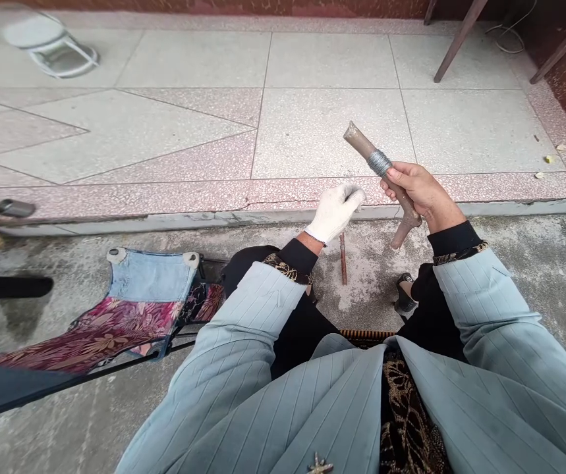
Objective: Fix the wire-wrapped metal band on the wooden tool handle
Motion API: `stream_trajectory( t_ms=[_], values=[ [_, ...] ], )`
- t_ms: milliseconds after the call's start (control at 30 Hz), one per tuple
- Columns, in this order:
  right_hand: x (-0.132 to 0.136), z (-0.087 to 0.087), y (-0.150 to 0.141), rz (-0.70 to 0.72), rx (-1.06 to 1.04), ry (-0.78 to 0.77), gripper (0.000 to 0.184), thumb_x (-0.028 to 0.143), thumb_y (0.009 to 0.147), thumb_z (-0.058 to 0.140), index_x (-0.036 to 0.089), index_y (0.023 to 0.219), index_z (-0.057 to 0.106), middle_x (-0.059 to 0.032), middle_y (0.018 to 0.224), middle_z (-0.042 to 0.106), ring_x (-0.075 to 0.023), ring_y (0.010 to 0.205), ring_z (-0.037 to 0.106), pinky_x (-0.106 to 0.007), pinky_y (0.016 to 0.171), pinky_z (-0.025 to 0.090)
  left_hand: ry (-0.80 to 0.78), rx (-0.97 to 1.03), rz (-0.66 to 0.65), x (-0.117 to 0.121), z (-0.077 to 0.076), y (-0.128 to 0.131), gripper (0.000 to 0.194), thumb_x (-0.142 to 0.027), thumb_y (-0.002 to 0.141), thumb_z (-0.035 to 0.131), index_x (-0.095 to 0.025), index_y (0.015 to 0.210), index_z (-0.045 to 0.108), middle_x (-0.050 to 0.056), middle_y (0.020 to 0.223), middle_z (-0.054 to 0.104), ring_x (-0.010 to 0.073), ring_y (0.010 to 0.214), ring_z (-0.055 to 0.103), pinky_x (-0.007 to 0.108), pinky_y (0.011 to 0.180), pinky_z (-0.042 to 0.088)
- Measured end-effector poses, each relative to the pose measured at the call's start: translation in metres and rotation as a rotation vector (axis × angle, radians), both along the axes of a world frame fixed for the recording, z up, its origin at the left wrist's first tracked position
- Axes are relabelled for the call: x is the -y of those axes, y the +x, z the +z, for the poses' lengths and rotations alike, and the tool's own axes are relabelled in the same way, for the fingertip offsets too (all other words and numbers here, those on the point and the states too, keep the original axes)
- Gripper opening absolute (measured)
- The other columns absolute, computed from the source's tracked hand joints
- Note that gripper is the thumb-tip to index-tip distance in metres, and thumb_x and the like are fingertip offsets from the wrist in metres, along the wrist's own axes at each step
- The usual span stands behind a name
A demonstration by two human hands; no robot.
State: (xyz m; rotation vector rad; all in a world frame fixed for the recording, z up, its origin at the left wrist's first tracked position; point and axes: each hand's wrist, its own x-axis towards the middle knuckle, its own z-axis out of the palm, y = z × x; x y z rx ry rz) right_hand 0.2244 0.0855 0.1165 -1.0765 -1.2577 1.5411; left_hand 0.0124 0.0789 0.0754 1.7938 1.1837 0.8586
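Note:
My right hand (415, 191) grips a forked wooden stick (398, 187) near its fork, holding it up with the stem tilted toward the upper left. A band of tightly wound silver wire (379, 162) circles the stem just above my fingers. My left hand (335, 212), in a white cotton glove, is bunched shut beside the wire, a short way from it. Nothing shows in its fingers, though a fine strand could be hidden. Below my hands, a thin rusty metal rod (343, 259) lies on the concrete.
A folding seat with patchwork denim and floral fabric (129, 316) stands to my left. A sandalled foot (405, 297) rests below the stick. A raised tiled floor (332, 138) with a cracked edge lies ahead, with a white chair (50, 46) and wooden legs (460, 36) beyond.

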Motion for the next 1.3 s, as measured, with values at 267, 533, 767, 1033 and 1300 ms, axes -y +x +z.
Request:
stream_trajectory(
  t_ms=[267,533,767,1033,1300],
  values=[
    [0.000,0.001,-0.006,-0.026,0.018,0.008,0.053,0.062,0.075,0.090,0.018,0.083,0.061,0.0005,0.071,0.062,-0.0077,0.057,0.051,-0.020,0.049,0.042,-0.071,0.116,0.009,-0.001,-0.005,-0.001,0.017,-0.030,0.091,0.059,-0.017,0.081,0.066,-0.001,0.068,0.059,0.0135,0.067,0.052,0.028,0.066,0.037],
    [0.000,0.004,-0.002,0.006,-0.005,0.028,0.054,0.063,0.074,0.090,0.019,0.085,0.062,0.0014,0.070,0.061,-0.0079,0.058,0.050,-0.020,0.050,0.042,-0.500,0.678,-0.064,0.006,-0.007,0.000,0.036,-0.052,0.094,0.062,-0.017,0.089,0.065,-0.009,0.049,0.033,0.0069,0.041,0.021,0.027,0.044,0.012],
    [0.001,0.008,-0.006,0.035,0.021,0.026,0.049,0.060,0.078,0.088,0.020,0.085,0.060,0.0009,0.070,0.060,-0.0092,0.058,0.049,-0.022,0.050,0.042,-0.529,0.581,-0.130,0.008,-0.002,0.001,0.036,-0.052,0.085,0.074,-0.018,0.087,0.063,-0.011,0.044,0.035,0.0052,0.038,0.023,0.027,0.043,0.012],
    [0.003,0.011,-0.010,0.081,0.027,0.040,0.054,0.063,0.073,0.091,0.019,0.087,0.062,0.0010,0.071,0.060,-0.0087,0.058,0.047,-0.022,0.049,0.039,-0.714,0.767,-0.268,0.008,-0.006,-0.005,0.036,-0.044,0.083,0.081,-0.020,0.077,0.055,-0.012,0.043,0.034,0.0046,0.036,0.021,0.024,0.040,0.013],
    [0.007,0.019,-0.008,0.130,-0.017,0.060,0.056,0.063,0.073,0.091,0.019,0.095,0.066,0.0022,0.072,0.059,-0.0087,0.059,0.048,-0.021,0.052,0.041,-0.970,0.920,-0.322,0.014,-0.001,0.003,0.041,-0.046,0.106,0.056,-0.017,0.080,0.069,-0.009,0.038,0.025,0.0073,0.031,0.019,0.023,0.037,0.015]
  ],
)
